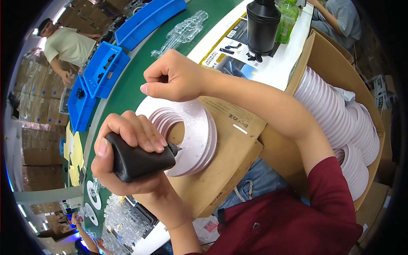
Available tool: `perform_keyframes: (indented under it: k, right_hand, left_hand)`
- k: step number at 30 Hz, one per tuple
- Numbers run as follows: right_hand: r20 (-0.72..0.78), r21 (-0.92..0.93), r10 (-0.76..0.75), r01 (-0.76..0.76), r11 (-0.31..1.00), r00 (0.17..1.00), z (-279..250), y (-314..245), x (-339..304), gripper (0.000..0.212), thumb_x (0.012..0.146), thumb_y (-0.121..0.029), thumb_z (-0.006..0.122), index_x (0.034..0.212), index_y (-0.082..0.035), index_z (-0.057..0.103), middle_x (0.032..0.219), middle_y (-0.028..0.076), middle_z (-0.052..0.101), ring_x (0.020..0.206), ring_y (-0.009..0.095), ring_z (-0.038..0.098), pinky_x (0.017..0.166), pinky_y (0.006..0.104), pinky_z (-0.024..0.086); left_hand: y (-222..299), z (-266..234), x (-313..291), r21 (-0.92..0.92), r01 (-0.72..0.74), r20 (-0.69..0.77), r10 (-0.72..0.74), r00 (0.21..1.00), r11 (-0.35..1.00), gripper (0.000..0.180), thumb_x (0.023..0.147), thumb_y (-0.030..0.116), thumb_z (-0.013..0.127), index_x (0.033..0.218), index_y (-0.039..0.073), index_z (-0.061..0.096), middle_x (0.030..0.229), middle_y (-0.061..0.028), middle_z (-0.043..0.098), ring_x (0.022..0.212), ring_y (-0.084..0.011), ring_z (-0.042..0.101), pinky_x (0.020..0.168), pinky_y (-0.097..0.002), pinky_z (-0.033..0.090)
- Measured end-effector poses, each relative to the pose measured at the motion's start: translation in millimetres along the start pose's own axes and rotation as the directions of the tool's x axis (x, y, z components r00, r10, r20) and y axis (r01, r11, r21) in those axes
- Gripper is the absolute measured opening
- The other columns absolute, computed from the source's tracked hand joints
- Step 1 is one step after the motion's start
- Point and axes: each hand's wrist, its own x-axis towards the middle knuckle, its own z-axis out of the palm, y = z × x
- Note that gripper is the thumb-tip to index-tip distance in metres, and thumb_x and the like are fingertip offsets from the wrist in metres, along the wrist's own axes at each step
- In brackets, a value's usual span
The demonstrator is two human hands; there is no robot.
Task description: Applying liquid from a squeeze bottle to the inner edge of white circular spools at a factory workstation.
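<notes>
My left hand (127,151) is wrapped round a black squeeze bottle (142,161) with a pointed nozzle. The bottle lies tilted nearly sideways, its tip over a stack of pale pinkish-white flat rings (199,140). Small shiny drops or specks dot the top ring. That stack rests on a brown cardboard box (229,165) in front of my body. Over the stack's far edge hovers my right hand (174,78), its fingers curled toward the thumb. Whatever it may hold is hidden inside the curl.
To the right stands an open carton (308,55) filled with ring stacks (325,102). A large black bottle (263,29) and a green bottle (287,21) stand at the back. Clear plastic parts (182,32), blue bins (106,70) and a co-worker (68,46) are farther off.
</notes>
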Motion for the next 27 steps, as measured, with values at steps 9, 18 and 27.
perform_keyframes:
  k: [9,18,27]
  right_hand:
    - [0.015,-0.003,0.02,-0.02,1.0,1.0,-0.9,-0.4,0.6,0.038,0.087,-0.016,0.069,0.057,-0.003,0.049,0.051,-0.001,0.042,0.051,0.005,0.035,0.046,0.0265,0.03]
    - [0.036,0.005,0.036,-0.036,0.999,0.999,-0.7,-0.8,1.6,0.037,0.088,-0.016,0.068,0.058,-0.002,0.05,0.05,-0.001,0.043,0.051,0.006,0.036,0.046,0.027,0.031]
    - [-0.021,0.077,0.062,-0.06,0.995,0.998,-0.1,-3.1,1.8,0.04,0.082,-0.019,0.069,0.054,-0.001,0.047,0.047,0.005,0.039,0.048,0.012,0.032,0.045,0.0315,0.029]
  left_hand:
    - [-1.0,-4.6,3.1,0.1,0.009,0.036,-0.013,0.999,0.995,0.036,0.091,0.038,0.038,0.076,0.006,0.044,0.061,-0.0082,0.046,0.049,-0.0188,0.046,0.05,-0.0304,0.045]
    - [1.8,-4.3,4.2,0.092,0.036,0.032,-0.039,0.999,0.995,0.036,0.091,0.037,0.037,0.077,0.005,0.045,0.061,-0.0087,0.046,0.049,-0.0193,0.045,0.05,-0.031,0.045]
    - [-2.4,-0.6,6.6,0.058,0.071,-0.056,-0.067,0.996,0.996,0.038,0.087,0.036,0.045,0.071,0.002,0.045,0.057,-0.0114,0.046,0.048,-0.0197,0.046,0.048,-0.0303,0.043]
